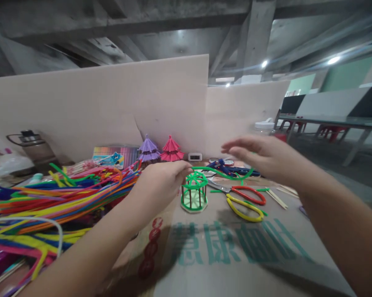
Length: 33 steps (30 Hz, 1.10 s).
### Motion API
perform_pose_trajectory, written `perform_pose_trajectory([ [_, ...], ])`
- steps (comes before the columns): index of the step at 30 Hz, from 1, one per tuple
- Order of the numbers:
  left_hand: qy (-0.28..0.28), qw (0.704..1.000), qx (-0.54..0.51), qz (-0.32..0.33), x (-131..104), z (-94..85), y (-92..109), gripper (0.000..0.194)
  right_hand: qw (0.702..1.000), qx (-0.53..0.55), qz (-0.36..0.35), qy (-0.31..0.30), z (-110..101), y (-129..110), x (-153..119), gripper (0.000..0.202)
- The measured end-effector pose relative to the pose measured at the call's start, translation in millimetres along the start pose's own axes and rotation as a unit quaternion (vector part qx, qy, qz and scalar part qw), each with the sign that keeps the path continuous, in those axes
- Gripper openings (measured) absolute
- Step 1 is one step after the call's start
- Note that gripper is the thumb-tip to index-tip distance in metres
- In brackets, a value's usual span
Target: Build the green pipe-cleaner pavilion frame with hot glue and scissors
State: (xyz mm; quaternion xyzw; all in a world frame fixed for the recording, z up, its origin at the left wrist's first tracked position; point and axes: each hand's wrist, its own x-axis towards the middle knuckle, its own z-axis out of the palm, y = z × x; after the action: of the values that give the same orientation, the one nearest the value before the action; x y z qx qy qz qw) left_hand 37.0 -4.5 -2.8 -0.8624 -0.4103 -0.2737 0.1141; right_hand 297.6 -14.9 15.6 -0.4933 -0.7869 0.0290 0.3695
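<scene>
My left hand (161, 185) is closed, thumb and fingertips pinching one end of a green pipe cleaner (217, 170) just above a small octagonal frame (194, 192). That frame has a green-edged base, dark upright posts and a green spoked top. The pipe cleaner sags rightward and curves up below my right hand (254, 154), whose fingers stretch out to the left, slightly blurred. Whether the right hand touches the pipe cleaner is hard to make out. Beneath it lie scissors (246, 202) with one red and one yellow handle loop.
A heap of coloured pipe cleaners (81, 194) fills the left side. At the back stand a purple paper-like roof (148, 149), a pink one (171, 149), a small digital clock (195, 156) and a blue glue gun (222, 166). Thin sticks (276, 198) lie at right.
</scene>
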Motion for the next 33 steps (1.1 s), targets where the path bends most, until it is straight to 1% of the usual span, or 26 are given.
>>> perform_pose_trajectory([
  [1,0.006,1.000,-0.020,0.003,-1.3,2.6,2.6,0.029,1.000,0.015,-0.019,-0.012,8.6,-9.5,-2.7,0.029],
  [3,0.014,0.998,-0.059,0.010,-3.1,6.0,5.7,0.028,0.999,0.019,-0.051,-0.006,23.7,-24.5,-7.9,0.026],
  [5,0.014,0.996,-0.085,0.018,-4.1,6.8,6.6,0.026,0.997,0.000,-0.075,0.003,33.7,-33.2,-11.7,0.025],
  [7,0.015,0.996,-0.090,0.016,-4.4,5.7,6.5,0.023,0.996,-0.017,-0.089,0.001,38.5,-36.7,-13.6,0.023],
  [10,0.024,0.997,-0.077,0.009,-4.0,2.7,6.4,0.022,0.996,-0.038,-0.085,0.002,40.5,-36.2,-14.0,0.021],
  [13,0.031,0.997,-0.068,0.022,-2.7,0.0,5.8,0.023,0.994,-0.079,-0.071,0.008,40.7,-33.8,-14.0,0.022],
  [17,0.036,0.997,-0.066,0.022,-0.6,-3.2,1.5,0.025,0.989,-0.122,-0.088,-0.001,39.2,-30.3,-14.1,0.024],
  [22,0.060,0.996,-0.058,0.011,-0.3,-5.0,-2.3,0.029,0.980,-0.173,-0.092,0.015,38.4,-26.3,-12.0,0.027],
  [27,0.050,0.996,-0.065,0.024,-1.0,-6.8,0.8,0.026,0.985,-0.150,-0.083,0.014,33.9,-23.6,-8.6,0.024],
  [28,0.037,0.996,-0.073,0.023,-0.8,-8.5,1.0,0.026,0.988,-0.134,-0.079,-0.002,31.1,-22.3,-8.2,0.023],
  [29,0.013,0.996,-0.080,0.023,-0.3,-10.3,0.7,0.026,0.990,-0.117,-0.076,-0.029,28.0,-20.5,-8.1,0.023],
  [30,-0.022,0.996,-0.087,0.022,0.3,-12.1,-0.4,0.026,0.990,-0.100,-0.074,-0.071,25.0,-18.3,-8.2,0.022],
  [31,-0.063,0.993,-0.093,0.021,1.2,-13.3,-2.4,0.026,0.986,-0.083,-0.076,-0.125,22.9,-15.8,-8.5,0.021],
  [33,-0.132,0.986,-0.096,0.016,3.4,-11.7,-9.6,0.026,0.965,-0.057,-0.089,-0.239,22.7,-10.3,-9.8,0.019],
])
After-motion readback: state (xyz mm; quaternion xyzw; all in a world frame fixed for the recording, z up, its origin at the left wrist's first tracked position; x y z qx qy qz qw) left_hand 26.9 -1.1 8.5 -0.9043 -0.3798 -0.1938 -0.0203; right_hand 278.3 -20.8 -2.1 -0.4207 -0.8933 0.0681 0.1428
